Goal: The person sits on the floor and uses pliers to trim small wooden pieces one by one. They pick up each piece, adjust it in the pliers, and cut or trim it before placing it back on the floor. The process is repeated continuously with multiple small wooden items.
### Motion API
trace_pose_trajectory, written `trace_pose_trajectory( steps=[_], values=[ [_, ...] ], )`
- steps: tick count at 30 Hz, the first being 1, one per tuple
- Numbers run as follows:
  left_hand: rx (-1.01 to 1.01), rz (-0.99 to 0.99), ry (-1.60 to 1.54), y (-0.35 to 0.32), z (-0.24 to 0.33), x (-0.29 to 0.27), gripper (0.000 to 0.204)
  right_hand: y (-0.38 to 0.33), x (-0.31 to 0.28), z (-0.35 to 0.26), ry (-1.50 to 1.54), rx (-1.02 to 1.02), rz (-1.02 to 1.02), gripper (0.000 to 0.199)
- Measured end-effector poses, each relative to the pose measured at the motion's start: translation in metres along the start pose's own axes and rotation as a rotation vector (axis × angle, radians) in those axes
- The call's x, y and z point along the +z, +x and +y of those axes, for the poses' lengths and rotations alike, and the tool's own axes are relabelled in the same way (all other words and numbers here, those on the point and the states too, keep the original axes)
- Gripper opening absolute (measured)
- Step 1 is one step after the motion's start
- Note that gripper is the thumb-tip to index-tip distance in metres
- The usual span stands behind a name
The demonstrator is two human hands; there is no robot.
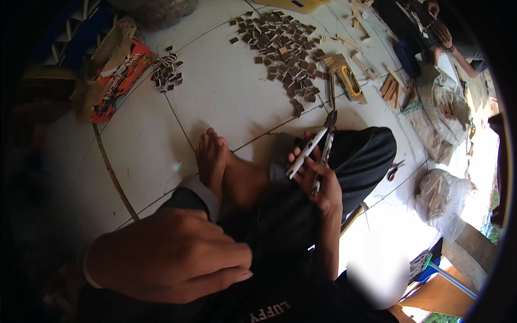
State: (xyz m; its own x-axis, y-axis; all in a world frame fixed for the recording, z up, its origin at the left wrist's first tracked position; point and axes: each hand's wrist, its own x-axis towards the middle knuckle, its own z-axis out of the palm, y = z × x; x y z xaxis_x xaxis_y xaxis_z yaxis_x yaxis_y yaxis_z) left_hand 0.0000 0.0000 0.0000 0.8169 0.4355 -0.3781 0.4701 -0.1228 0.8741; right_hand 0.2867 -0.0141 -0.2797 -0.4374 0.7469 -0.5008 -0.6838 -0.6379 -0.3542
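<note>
White-handled pliers with a dark metal head [312, 147] sit in the right hand [325, 189], just right of the frame's centre, head angled toward the top. I see that hand half-curled, fingers and thumb loosely about the two handles, which stand apart. Large at the lower left, the left hand [180, 255] is folded in on itself, thumb against the fingers; I cannot tell whether it pinches anything.

To work well, I would settle both handles deeper in the right palm, with no finger in the gap between them, so one even squeeze closes the tool. I would aim the head away from the bare foot [212, 161] near the centre and clear of the black trouser cloth [358, 153]. Anything small is best pinched by its edge, fingertips well back. I would also leave white tiled floor [210, 81] between the large heap of dark brown square chips [291, 54], upper centre, and the smaller heap [168, 72], upper left.
</note>
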Motion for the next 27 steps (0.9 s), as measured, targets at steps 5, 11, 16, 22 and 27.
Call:
trace_pose_trajectory(
  steps=[5, 11, 16, 22, 27],
  values=[
    [0.020, -0.035, -0.001, 0.032, -0.017, 0.017, 0.029, -0.010, -0.013, 0.006, -0.021, -0.045, 0.118, 0.063],
    [0.143, 0.442, 0.163, 0.103, -0.160, -0.020, 0.029, -0.005, -0.009, 0.006, -0.087, -0.069, 0.141, 0.057],
    [0.021, 1.114, 0.210, 0.199, -0.298, -0.028, 0.025, -0.005, -0.011, 0.006, -0.176, -0.097, 0.146, 0.061],
    [-0.013, 1.307, 0.159, 0.253, -0.326, -0.025, 0.031, -0.003, 0.014, 0.001, -0.456, -0.078, 0.281, 0.063],
    [-0.034, 1.251, 0.074, 0.227, -0.323, -0.019, 0.024, 0.005, 0.030, -0.010, -0.711, -0.131, 0.208, 0.045]
  ],
)
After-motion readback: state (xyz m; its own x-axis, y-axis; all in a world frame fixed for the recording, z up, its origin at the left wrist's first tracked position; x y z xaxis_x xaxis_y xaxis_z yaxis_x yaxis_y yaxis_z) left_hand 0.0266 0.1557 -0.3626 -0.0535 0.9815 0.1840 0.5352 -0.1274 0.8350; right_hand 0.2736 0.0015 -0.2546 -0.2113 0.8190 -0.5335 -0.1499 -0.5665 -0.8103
